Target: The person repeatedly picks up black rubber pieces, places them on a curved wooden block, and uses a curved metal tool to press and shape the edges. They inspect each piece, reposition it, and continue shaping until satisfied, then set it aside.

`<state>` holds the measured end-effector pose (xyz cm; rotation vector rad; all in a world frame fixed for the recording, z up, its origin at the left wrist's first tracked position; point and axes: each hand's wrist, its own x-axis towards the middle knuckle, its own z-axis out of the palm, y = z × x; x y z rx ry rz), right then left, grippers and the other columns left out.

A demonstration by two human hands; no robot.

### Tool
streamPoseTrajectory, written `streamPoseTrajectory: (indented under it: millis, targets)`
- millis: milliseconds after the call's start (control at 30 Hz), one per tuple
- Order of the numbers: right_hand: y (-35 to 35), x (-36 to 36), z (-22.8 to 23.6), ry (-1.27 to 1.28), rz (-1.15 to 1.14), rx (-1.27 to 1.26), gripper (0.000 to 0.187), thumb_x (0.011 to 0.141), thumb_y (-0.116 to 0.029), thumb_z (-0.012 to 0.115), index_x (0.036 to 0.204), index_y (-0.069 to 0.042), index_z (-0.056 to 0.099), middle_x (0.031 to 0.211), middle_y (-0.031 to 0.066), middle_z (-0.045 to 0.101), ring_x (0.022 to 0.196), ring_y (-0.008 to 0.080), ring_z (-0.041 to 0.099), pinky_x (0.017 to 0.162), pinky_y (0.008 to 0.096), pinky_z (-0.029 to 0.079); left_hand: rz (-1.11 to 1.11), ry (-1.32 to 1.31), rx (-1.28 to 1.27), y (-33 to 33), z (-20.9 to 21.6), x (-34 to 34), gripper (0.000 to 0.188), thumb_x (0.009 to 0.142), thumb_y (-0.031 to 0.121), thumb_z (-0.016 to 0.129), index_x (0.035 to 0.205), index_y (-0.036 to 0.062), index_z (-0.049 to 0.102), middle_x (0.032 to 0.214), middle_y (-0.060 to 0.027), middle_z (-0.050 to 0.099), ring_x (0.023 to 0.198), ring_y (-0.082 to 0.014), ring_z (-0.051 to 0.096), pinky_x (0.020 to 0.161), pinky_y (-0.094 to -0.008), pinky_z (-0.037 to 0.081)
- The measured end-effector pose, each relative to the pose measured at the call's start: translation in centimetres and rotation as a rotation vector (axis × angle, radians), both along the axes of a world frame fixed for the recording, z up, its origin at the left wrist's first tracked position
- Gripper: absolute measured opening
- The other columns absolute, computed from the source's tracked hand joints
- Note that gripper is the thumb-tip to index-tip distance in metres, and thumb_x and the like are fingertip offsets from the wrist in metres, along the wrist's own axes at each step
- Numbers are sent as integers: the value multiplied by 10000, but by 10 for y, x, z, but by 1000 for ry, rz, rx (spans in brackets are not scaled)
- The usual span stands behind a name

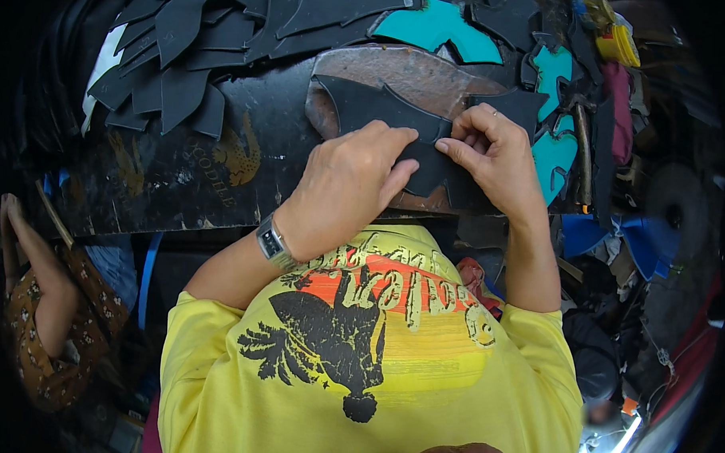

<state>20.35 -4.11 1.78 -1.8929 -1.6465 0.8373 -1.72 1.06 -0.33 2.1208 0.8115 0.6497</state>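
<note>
In front of my chest a dark, curved-edged cut sheet piece (367,105) lies on a rounded, rusty-brown slab (400,64). My left hand (344,178) is over the piece, its fingers bent and close together, thumb and index finger at the sheet near its middle. My right hand (493,151) pinches the edge of the sheet between thumb and index finger, its other fingers curled. The two hands are a short way apart. Both palms and the part of the sheet under my left hand are hidden. Beyond my right hand another black piece (514,106) lies on the slab's right side.
Overlapping black cut pieces (178,28) cover the back left of the black table (172,196). Teal pieces (441,29) lie at the back and right. A bar-shaped tool (582,154) and a yellow container (618,45) are at the right. Another person's arm (45,279) shows at the left.
</note>
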Motion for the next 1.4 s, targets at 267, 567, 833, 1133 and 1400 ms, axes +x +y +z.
streamPoseTrajectory:
  millis: [267,567,833,1133,1400]
  targets:
    - [8,-5,9,-88,67,-69,254,804,-50,806,869,18,569,760,84,544,642,205,519,609,341,448,-149,-68,105,-10,-7,-13,206,841,2,770,1039,30,721,834,-85,602,705,-237,655,610,-342,550]
    - [7,-2,3,11,42,-37,299,799,-68,827,831,14,541,739,62,507,635,153,500,589,311,437,-37,-77,-16,-13,-7,-8,173,868,26,761,1037,44,728,822,-89,577,677,-248,649,594,-352,537]
    - [14,-9,7,-149,39,-99,363,769,-116,842,775,-1,497,690,30,452,633,126,427,573,297,392,-12,-52,-14,-12,-8,-6,130,873,49,759,1000,45,733,806,-104,579,681,-283,640,601,-373,527]
    - [-7,-37,-7,-7,125,239,485,833,68,664,1294,-68,597,1093,180,674,937,354,683,808,410,554,0,-122,-306,-5,-5,-7,364,942,65,680,1278,48,541,804,-147,660,712,-317,690,632,-404,537]
    - [-37,-37,-10,-99,243,426,613,772,-10,785,1355,-33,598,1151,169,688,1006,357,645,888,418,536,5,-212,-580,-1,0,-12,398,987,58,575,1373,58,475,812,-176,684,736,-383,705,656,-453,541]
